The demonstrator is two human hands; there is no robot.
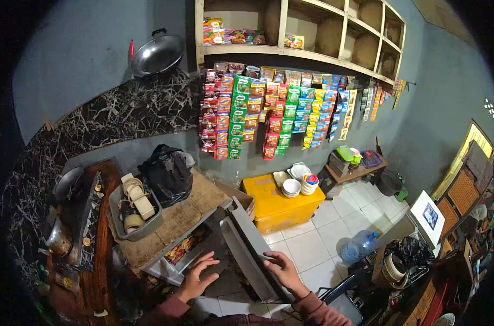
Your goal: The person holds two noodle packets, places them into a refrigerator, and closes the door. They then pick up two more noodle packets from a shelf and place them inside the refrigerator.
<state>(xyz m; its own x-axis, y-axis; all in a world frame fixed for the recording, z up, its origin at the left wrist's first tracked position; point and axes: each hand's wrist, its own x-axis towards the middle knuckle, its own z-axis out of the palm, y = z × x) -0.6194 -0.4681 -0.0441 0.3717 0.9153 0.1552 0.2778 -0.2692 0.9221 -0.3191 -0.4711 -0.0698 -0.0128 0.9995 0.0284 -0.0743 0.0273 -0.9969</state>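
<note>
A small fridge stands before me, its door (pixel 260 252) swung wide so the inner shelves show. My left hand (pixel 200 277) hovers in front of the fridge opening, fingers spread and nothing in them. On the other side, my right hand (pixel 284 273) has its fingertips right at the outer edge of the door, fingers apart and slightly curved. Colourful packets (pixel 180 249) lie inside the fridge, partly hidden under its top. On the worn brown fridge top (pixel 195 198) rest a grey basin (pixel 135 231) with cream-coloured dishes and a black plastic bag (pixel 168 176).
Behind the door sits a yellow box (pixel 277 214) with white bowls (pixel 291 188) on it. Sachet strips (pixel 239 117) hang under the wall shelf (pixel 306 54). A water jug (pixel 358 247) stands on the tiled floor, near a dark chair (pixel 342 304). Pans occupy the left counter (pixel 97 261).
</note>
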